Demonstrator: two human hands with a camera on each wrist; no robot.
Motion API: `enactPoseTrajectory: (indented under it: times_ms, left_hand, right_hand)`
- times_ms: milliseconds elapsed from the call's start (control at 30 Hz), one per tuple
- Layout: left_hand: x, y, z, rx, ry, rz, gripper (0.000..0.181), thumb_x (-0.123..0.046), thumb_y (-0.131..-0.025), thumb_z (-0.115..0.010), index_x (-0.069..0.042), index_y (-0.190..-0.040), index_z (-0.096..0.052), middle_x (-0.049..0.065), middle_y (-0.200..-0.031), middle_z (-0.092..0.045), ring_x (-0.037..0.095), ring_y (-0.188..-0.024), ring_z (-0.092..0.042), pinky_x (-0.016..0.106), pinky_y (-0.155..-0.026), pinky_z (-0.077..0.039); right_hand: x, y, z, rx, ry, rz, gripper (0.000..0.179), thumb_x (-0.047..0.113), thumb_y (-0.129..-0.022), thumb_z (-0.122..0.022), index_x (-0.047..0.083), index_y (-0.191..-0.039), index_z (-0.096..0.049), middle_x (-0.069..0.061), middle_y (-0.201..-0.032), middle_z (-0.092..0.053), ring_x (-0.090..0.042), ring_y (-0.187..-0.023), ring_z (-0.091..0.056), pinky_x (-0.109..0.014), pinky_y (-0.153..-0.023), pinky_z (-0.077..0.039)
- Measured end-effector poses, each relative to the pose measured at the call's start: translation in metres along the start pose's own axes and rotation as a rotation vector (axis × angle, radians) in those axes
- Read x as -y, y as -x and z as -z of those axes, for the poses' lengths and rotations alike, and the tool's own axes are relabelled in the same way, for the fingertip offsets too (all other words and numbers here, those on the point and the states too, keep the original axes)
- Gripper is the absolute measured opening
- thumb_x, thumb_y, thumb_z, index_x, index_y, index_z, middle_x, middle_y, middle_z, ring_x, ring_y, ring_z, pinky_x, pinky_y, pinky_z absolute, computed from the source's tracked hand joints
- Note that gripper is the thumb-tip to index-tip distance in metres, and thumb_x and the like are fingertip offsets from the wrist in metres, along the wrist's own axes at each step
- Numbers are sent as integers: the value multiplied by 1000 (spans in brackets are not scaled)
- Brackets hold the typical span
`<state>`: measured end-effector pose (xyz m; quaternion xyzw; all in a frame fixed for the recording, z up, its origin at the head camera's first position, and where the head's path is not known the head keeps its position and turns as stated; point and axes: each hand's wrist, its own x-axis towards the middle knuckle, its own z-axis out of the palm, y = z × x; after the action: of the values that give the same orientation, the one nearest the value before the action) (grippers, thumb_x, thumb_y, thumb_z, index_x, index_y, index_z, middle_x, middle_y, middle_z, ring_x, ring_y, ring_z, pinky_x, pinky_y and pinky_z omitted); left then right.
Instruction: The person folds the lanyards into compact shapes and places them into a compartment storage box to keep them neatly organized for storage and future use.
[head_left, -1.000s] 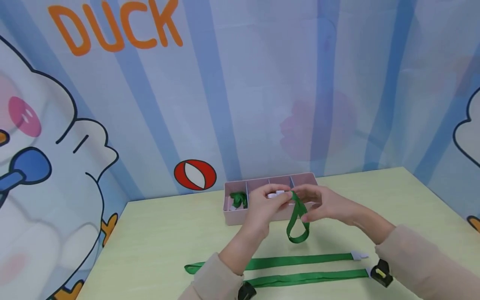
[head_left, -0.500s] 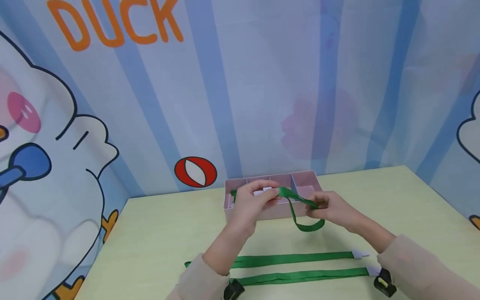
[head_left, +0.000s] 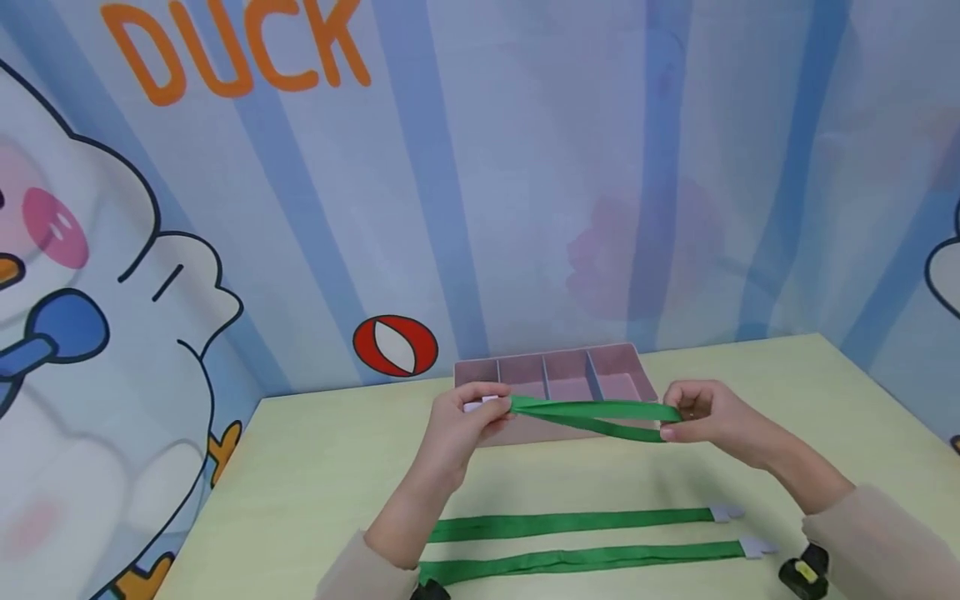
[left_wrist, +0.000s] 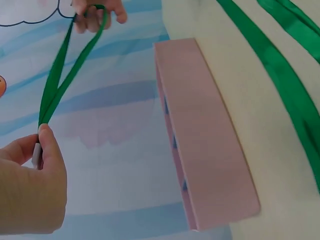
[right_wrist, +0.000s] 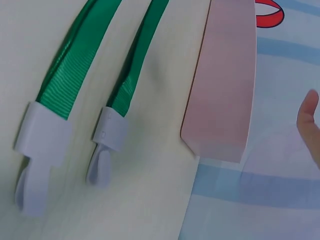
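Observation:
A green lanyard (head_left: 592, 410) is stretched sideways between my two hands, above the table and in front of the pink box. My left hand (head_left: 457, 429) pinches its end by the white plastic clip (left_wrist: 36, 154), between thumb and fingers. At the other end, my right hand (head_left: 712, 421) holds the strap's loop, so the two strands spread a little apart. Below them, two more green lanyards, a far one (head_left: 570, 523) and a near one (head_left: 600, 562), lie roughly parallel on the table. Their white clips (right_wrist: 42, 135) point right; my left forearm covers their left ends.
The pink divided box (head_left: 517, 433) stands at the table's back edge, against a printed backdrop (head_left: 525, 167). My left hand and the lanyard hide part of its compartments. The pale table (head_left: 315, 467) extends to both sides.
My hands have moved apart, the left one leftward and the right one rightward. The lanyard's hanging loop has been drawn out nearly straight. Both lanyards on the table stay put.

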<state>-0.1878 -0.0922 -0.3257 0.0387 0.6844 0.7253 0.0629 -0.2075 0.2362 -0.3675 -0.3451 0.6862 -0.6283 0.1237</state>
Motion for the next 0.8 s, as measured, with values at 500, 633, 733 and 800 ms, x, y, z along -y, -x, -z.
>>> enactPoseTrajectory:
  times_ms: [500,633,733,800]
  left_hand:
    - [20,3,19,60,-4,40,24,-6,-89,-61,8,-110,-63,16,-122,-47,9,-76,-64,28,-81,-53]
    - [23,3,21,76,0,49,26,-6,-89,-61,9,-110,-62,13,-113,-53,8,-75,-63,27,-79,-54]
    - [24,1,23,90,-1,49,27,-6,-89,-62,10,-111,-61,10,-101,-59,9,-75,-64,26,-77,-54]
    - [24,1,25,98,-3,46,27,-6,-89,-61,10,-111,-60,7,-95,-60,10,-76,-65,25,-77,-54]
  right_hand:
    - [5,5,-5,138,-158,78,22,-10,-94,-37,5,-79,-44,-4,-82,-44,-20,-80,-42,-39,-68,-36]
    - [5,5,-2,106,-176,75,28,-9,-95,-34,10,-80,-49,-2,-95,-52,-16,-93,-47,-34,-76,-40]
    - [5,4,1,101,-199,87,36,-9,-96,-31,15,-87,-58,0,-108,-56,-14,-100,-51,-30,-84,-46]
    - [5,2,3,105,-231,88,38,-8,-97,-31,14,-92,-61,-1,-109,-58,-15,-99,-55,-30,-86,-48]
